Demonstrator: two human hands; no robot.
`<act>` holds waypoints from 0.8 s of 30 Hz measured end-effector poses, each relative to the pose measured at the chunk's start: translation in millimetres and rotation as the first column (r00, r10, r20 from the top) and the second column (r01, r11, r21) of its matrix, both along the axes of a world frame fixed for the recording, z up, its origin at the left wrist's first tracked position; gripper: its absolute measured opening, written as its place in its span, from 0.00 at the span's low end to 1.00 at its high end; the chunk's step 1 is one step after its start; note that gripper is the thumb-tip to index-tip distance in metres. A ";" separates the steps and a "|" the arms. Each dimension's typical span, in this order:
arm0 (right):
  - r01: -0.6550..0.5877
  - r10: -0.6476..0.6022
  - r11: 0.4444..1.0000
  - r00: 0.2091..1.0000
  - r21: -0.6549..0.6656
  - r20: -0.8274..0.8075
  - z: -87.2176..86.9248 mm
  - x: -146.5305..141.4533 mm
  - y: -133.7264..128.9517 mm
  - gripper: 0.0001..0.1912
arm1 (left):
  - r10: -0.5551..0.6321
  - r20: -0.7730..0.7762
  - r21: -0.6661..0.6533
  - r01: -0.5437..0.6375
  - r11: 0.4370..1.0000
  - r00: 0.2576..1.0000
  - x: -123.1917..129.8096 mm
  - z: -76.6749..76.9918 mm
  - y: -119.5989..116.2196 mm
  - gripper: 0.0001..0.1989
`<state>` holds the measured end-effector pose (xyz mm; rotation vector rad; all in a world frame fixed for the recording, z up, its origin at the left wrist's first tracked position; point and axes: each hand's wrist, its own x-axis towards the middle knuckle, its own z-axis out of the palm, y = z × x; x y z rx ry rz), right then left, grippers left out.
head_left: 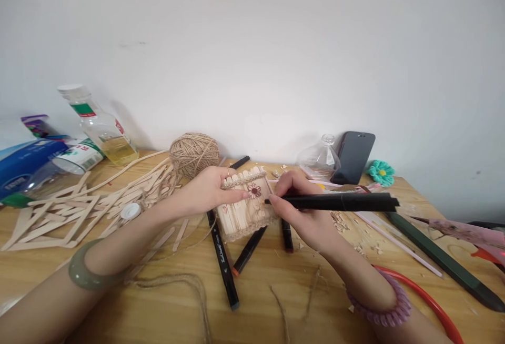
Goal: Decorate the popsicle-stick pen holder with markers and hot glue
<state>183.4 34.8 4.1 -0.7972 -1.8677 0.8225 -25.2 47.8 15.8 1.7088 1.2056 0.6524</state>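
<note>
My left hand (215,189) grips a small panel of craft sticks (236,212) by its upper left side, thumb across the front. Twine runs along the panel's top and bottom edges, and a dark red flower is drawn on its face. Between the thumb and fingers of my right hand (298,204) is a black marker (343,202), lying nearly level, its tip at the panel's right part beside the flower. Whether the tip touches the wood I cannot tell. Below the panel lie more markers, among them a long black marker (224,265) and an orange-ended marker (248,252).
Loose craft sticks (74,212) and a twine ball (194,153) lie left, near a glass bottle (104,128). At the back right are a phone (354,157), a clear bottle (324,157) and a teal flower (381,172). A dark green tool (442,260) and pink glue gun (469,231) lie right.
</note>
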 end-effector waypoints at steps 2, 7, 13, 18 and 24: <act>0.004 -0.004 1.000 1.000 -0.003 0.002 -0.1 0.3 -0.3 0.09 | 0.008 0.001 0.004 -0.008 1.000 1.000 0.3 -0.3 -0.1 0.17; 0.015 -0.016 1.000 0.999 -0.009 -0.042 -0.7 0.7 -0.6 0.10 | -0.016 0.006 0.019 0.016 1.000 1.000 -0.7 -1.6 -0.1 0.16; 0.052 -0.052 0.999 0.998 -0.008 -0.045 -0.6 0.4 -0.9 0.09 | -0.014 -0.006 0.019 0.014 1.000 1.000 -2.1 -2.9 0.9 0.17; 0.057 -0.057 0.998 0.997 -0.004 -0.046 -0.5 -0.4 -0.2 0.10 | -0.014 -0.022 0.029 0.015 0.999 1.000 -1.7 -2.7 0.7 0.17; 0.063 -0.063 0.998 0.997 -0.003 -0.033 -0.4 -0.2 -0.5 0.10 | -0.010 -0.032 0.021 0.011 1.000 0.999 -2.4 -2.7 -0.3 0.18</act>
